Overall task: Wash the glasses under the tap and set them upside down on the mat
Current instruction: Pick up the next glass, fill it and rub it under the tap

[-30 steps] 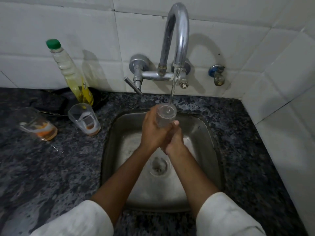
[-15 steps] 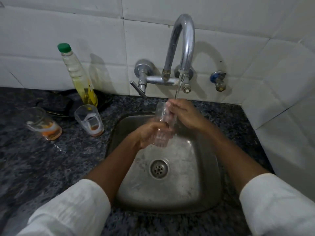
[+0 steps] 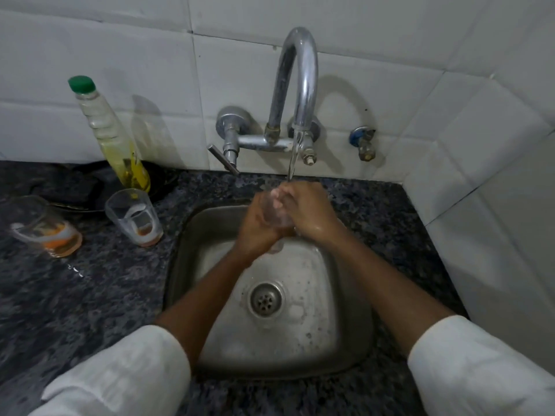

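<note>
Both hands hold a clear glass (image 3: 274, 216) over the steel sink (image 3: 357, 298), right under the running stream from the chrome tap (image 3: 301, 85). My left hand (image 3: 255, 228) wraps the glass from the left. My right hand (image 3: 309, 210) covers its right side and top, with fingers at the rim. The glass is mostly hidden between them. Two dirty glasses stand on the dark granite counter to the left: one (image 3: 135, 217) beside the sink with orange residue, another (image 3: 45, 226) further left with orange liquid. A dark mat (image 3: 75, 184) lies behind them by the wall.
A bottle of yellow liquid with a green cap (image 3: 111, 136) stands against the white tiled wall behind the glasses. A small valve (image 3: 365, 142) projects from the wall to the right of the tap. The tiled side wall closes in the counter on the right.
My right hand has come down from the glass's rim onto its side, and both hands have closed round the glass. The view has shifted slightly.
</note>
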`<state>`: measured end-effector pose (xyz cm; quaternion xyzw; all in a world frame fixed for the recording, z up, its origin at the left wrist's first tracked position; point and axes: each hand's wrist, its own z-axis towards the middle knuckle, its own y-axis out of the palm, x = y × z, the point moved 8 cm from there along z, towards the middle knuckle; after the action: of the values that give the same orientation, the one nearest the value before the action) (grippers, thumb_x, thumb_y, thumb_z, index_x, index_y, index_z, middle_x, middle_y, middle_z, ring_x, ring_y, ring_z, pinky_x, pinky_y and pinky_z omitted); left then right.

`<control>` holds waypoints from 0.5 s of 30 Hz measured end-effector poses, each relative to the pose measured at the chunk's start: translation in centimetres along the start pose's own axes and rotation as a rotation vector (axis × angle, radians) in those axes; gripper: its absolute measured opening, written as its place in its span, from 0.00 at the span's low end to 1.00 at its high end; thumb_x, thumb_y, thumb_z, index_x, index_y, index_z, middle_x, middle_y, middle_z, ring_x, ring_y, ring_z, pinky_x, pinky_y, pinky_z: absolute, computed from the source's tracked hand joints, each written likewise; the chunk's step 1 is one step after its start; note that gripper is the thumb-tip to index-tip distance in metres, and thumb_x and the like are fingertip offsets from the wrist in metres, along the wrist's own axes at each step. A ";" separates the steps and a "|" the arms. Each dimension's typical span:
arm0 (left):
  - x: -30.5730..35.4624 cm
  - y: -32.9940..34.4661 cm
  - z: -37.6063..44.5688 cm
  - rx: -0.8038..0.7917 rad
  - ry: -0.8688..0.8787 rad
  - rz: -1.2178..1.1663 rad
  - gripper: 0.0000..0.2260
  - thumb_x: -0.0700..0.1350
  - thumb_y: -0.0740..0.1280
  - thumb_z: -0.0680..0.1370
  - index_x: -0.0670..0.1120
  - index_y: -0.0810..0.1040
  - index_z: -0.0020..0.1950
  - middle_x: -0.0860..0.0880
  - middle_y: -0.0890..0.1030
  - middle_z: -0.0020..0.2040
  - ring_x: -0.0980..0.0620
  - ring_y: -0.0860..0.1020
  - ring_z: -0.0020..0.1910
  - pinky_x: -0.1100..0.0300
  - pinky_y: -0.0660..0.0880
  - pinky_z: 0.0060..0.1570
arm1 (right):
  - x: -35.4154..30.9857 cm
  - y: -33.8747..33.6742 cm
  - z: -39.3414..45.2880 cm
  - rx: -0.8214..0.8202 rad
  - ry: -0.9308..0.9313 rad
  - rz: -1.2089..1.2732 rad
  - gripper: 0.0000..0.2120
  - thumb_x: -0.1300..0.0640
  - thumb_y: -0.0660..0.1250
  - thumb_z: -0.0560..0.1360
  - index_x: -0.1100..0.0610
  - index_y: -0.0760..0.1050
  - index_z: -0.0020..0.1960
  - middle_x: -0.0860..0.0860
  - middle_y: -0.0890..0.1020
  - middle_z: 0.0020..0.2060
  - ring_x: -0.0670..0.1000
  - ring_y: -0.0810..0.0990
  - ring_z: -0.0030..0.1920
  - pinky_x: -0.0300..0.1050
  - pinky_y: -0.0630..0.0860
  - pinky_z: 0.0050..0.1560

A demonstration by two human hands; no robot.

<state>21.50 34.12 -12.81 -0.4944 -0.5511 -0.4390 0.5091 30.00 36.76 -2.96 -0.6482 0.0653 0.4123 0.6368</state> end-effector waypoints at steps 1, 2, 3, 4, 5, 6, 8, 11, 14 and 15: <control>0.0 0.2 0.4 -0.180 -0.027 -0.080 0.30 0.42 0.79 0.63 0.46 0.74 0.63 0.47 0.82 0.57 0.46 0.81 0.57 0.49 0.79 0.55 | 0.0 -0.3 -0.1 -0.025 -0.047 0.038 0.15 0.56 0.62 0.80 0.62 0.81 0.40 0.57 0.84 0.36 0.54 0.82 0.37 0.49 0.77 0.43; 0.4 0.5 0.3 -0.362 -0.051 -0.161 0.29 0.40 0.78 0.63 0.44 0.75 0.62 0.46 0.83 0.55 0.46 0.81 0.57 0.49 0.79 0.56 | -0.3 -0.5 -0.3 -0.062 -0.110 0.058 0.15 0.56 0.63 0.80 0.63 0.80 0.40 0.56 0.84 0.35 0.53 0.82 0.36 0.48 0.76 0.42; 0.7 0.6 0.3 -0.488 -0.079 -0.237 0.27 0.39 0.76 0.62 0.42 0.76 0.60 0.46 0.83 0.51 0.46 0.82 0.53 0.50 0.79 0.55 | -0.6 -0.6 -0.6 -0.092 -0.165 0.057 0.15 0.56 0.63 0.80 0.63 0.80 0.39 0.55 0.83 0.34 0.52 0.81 0.36 0.47 0.75 0.41; 0.9 0.6 0.4 -0.537 -0.102 -0.283 0.25 0.37 0.75 0.62 0.41 0.77 0.58 0.46 0.83 0.47 0.47 0.82 0.49 0.52 0.79 0.52 | -0.9 -0.7 -0.7 -0.103 -0.185 0.050 0.15 0.56 0.63 0.80 0.63 0.79 0.38 0.54 0.82 0.33 0.52 0.81 0.35 0.46 0.73 0.40; 1.2 0.5 0.6 -0.486 -0.108 -0.276 0.23 0.36 0.74 0.62 0.39 0.77 0.56 0.45 0.82 0.46 0.47 0.82 0.48 0.52 0.79 0.49 | -0.8 -0.7 -0.7 -0.087 -0.163 0.045 0.15 0.57 0.64 0.79 0.63 0.79 0.38 0.55 0.82 0.33 0.53 0.80 0.35 0.46 0.73 0.39; 1.4 0.4 0.9 -0.358 -0.096 -0.220 0.21 0.35 0.74 0.63 0.38 0.77 0.56 0.43 0.82 0.47 0.45 0.82 0.48 0.53 0.80 0.47 | -0.6 -0.7 -0.4 -0.054 -0.114 0.024 0.15 0.57 0.63 0.80 0.63 0.79 0.38 0.56 0.82 0.33 0.54 0.80 0.35 0.47 0.73 0.39; 1.8 0.0 1.0 0.031 -0.076 0.012 0.12 0.36 0.73 0.71 0.41 0.77 0.53 0.46 0.82 0.47 0.46 0.81 0.48 0.57 0.80 0.42 | 0.1 -0.1 0.5 -0.003 0.037 -0.094 0.14 0.56 0.63 0.80 0.63 0.82 0.42 0.58 0.84 0.37 0.56 0.82 0.38 0.47 0.77 0.42; 1.9 0.1 -0.1 0.371 0.025 0.236 0.07 0.43 0.68 0.79 0.43 0.77 0.55 0.47 0.82 0.50 0.48 0.80 0.50 0.53 0.78 0.49 | 0.6 1.0 1.1 0.019 0.162 -0.185 0.14 0.55 0.62 0.80 0.62 0.82 0.46 0.58 0.85 0.41 0.57 0.83 0.43 0.48 0.79 0.48; 1.5 1.0 1.4 -0.057 -0.006 0.001 0.16 0.35 0.73 0.72 0.45 0.77 0.58 0.48 0.82 0.52 0.50 0.82 0.51 0.56 0.79 0.48 | 0.6 -0.4 0.8 0.040 0.092 -0.065 0.13 0.56 0.65 0.79 0.64 0.81 0.42 0.58 0.84 0.38 0.55 0.82 0.40 0.51 0.78 0.47; 1.8 1.4 1.3 -0.272 -0.022 -0.137 0.18 0.33 0.72 0.71 0.44 0.77 0.58 0.47 0.82 0.52 0.49 0.82 0.51 0.57 0.80 0.47 | 0.1 -0.7 0.6 0.007 0.022 0.001 0.12 0.57 0.66 0.78 0.64 0.81 0.40 0.57 0.84 0.36 0.54 0.82 0.38 0.50 0.78 0.45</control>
<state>22.68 35.78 -11.16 -0.5250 -0.5244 -0.5379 0.4001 30.26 37.45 -2.41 -0.6506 0.0741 0.4053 0.6380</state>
